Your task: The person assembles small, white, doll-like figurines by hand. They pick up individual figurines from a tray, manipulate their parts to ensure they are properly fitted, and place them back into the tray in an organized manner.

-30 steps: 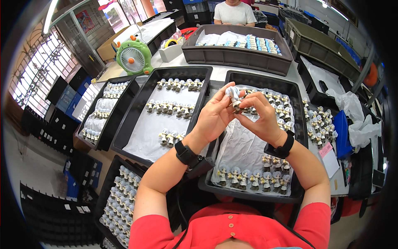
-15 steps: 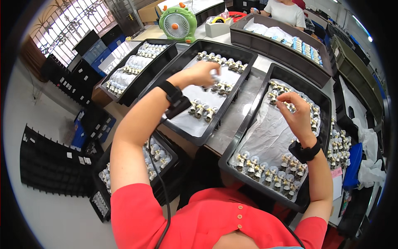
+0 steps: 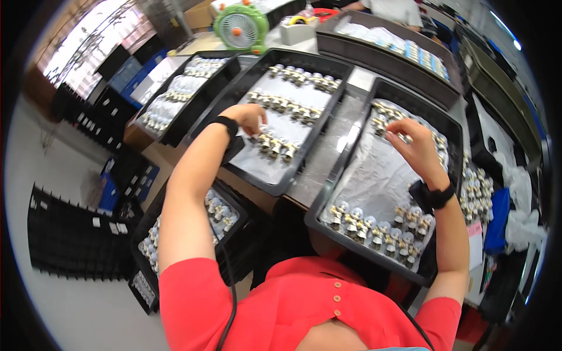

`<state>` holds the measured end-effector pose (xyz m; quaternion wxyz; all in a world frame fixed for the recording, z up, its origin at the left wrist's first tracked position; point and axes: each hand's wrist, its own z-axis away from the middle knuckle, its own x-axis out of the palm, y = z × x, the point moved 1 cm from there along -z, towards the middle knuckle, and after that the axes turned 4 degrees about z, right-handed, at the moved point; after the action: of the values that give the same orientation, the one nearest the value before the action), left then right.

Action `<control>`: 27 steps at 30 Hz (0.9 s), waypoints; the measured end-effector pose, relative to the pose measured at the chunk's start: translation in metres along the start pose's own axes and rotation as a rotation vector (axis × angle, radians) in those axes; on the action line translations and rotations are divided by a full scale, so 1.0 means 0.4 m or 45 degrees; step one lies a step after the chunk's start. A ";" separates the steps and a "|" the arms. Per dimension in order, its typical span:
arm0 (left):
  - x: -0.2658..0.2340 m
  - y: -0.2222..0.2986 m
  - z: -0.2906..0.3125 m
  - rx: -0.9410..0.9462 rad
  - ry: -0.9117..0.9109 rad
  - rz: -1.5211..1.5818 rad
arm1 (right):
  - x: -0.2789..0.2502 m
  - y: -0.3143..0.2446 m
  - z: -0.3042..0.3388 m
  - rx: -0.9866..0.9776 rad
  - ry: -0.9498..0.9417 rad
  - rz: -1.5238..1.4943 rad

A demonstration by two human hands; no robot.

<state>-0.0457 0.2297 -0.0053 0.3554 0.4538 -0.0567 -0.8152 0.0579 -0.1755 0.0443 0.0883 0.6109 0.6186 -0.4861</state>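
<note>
My left hand (image 3: 250, 119), its fingers curled downward, pinches a small figurine (image 3: 255, 138), mostly hidden, at the left end of the near row in the middle black tray (image 3: 275, 188). The figurines there are pale-haired with white and yellow clothes and dark bases. Two further rows (image 3: 293, 110) stand behind on white lining. Over the far left corner of the right black tray (image 3: 319, 216), my right hand (image 3: 413, 143) has thumb and forefinger drawn together at the edge of a figurine (image 3: 379, 124). More figurines (image 3: 358, 225) stand along that tray's near side.
Another black tray of figurines (image 3: 186, 88) stands at the far left, with a green fan (image 3: 241, 29) behind it. A large grey-brown bin (image 3: 386, 52) lies beyond, near another person (image 3: 398, 10). A lower tray (image 3: 225, 213) sits below my left arm, beside a dark cable (image 3: 230, 275).
My left hand has come back toward me, from the middle row to the left end of the near row. My right hand's fingertips have drawn closer to the figurine. The view has shifted slightly.
</note>
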 end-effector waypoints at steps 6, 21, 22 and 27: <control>0.003 0.011 0.036 -0.227 -0.062 0.050 | -0.010 0.084 0.043 0.244 -0.525 0.215; 0.075 0.426 0.161 0.952 0.196 0.727 | -0.002 0.108 0.039 0.526 -1.217 0.641; 0.102 0.460 0.162 1.048 0.175 0.714 | -0.018 0.102 0.013 0.442 -1.071 0.553; 0.202 0.544 0.132 0.920 -0.121 1.416 | -0.068 -0.046 -0.070 0.161 -0.055 -0.137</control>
<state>0.0010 0.0055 0.0592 0.5455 0.4113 -0.5678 -0.4592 0.0625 -0.1697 0.0869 0.0367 0.5704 0.6166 -0.5414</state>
